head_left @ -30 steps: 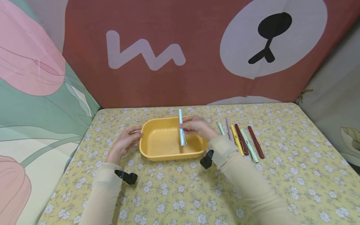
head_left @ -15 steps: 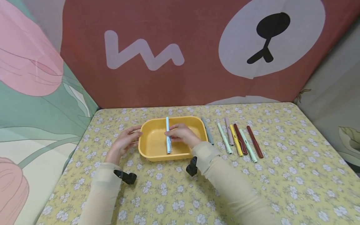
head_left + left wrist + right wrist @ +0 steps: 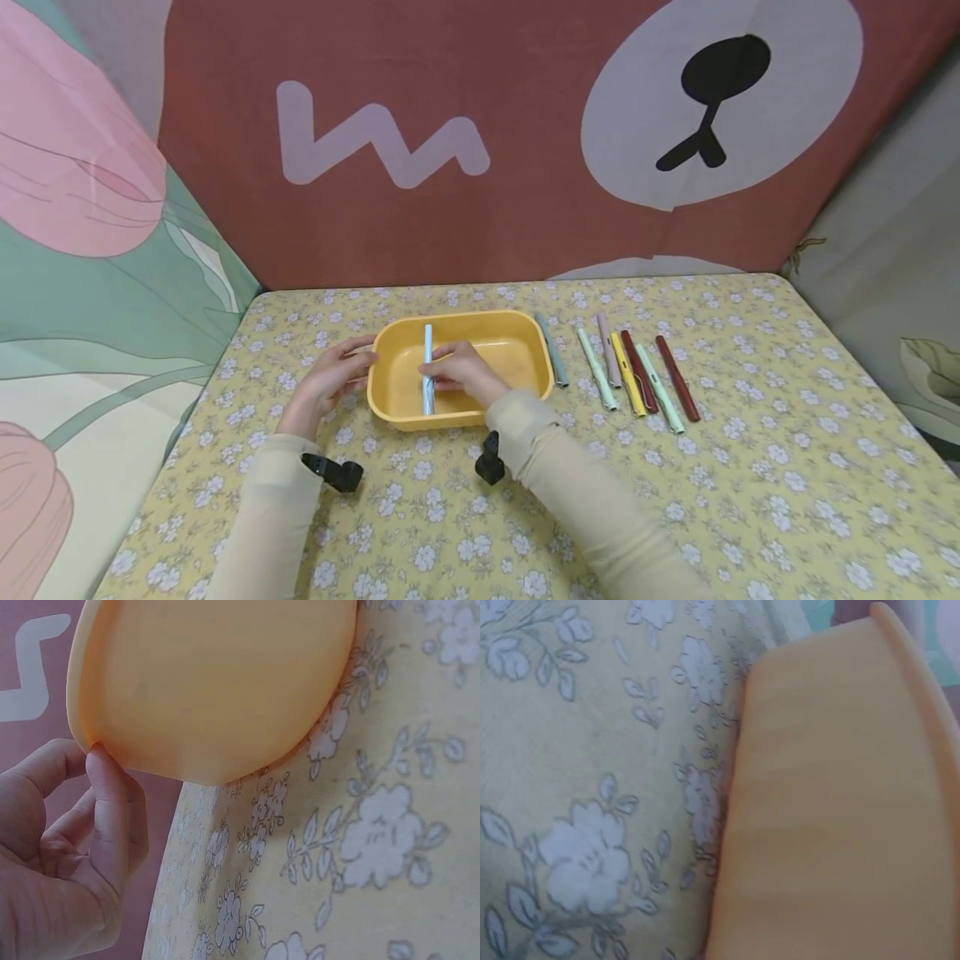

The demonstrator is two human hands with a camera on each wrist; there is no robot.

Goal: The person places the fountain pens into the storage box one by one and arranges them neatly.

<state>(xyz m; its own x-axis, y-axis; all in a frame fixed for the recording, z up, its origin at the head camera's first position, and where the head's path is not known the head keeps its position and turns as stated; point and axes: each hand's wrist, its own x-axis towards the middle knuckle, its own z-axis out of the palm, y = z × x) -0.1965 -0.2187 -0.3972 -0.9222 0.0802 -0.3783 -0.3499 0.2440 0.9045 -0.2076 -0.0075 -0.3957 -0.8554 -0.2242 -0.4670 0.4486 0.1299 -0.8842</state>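
Observation:
A yellow plastic basin (image 3: pixel 517 354) with rounded corners stands on the table. At its left end, my left hand (image 3: pixel 326 382) pinches the rim between thumb and fingers, and the left wrist view shows those fingertips (image 3: pixel 96 754) right at the edge. My right hand (image 3: pixel 467 371) reaches over the basin and pinches a light blue pen (image 3: pixel 428 343) near its middle. The pen points away from me, low inside the basin's left half. Only the basin's outer wall (image 3: pixel 840 795) and the tablecloth fill most of the right wrist view; the pen is hidden there.
A grey-blue pen (image 3: pixel 553 350) lies against the basin's right side. Farther right lie several more pens: pale green (image 3: pixel 597 371), lilac (image 3: pixel 610 350), yellow (image 3: pixel 628 375) and dark red (image 3: pixel 678 379). A printed cloth wall (image 3: pixel 525 233) rises behind the flowered table (image 3: pixel 465 517).
My right hand has carried the light blue pen leftward and lower into the basin, bringing the grey-blue pen into full view. My left hand has stayed at the basin's rim.

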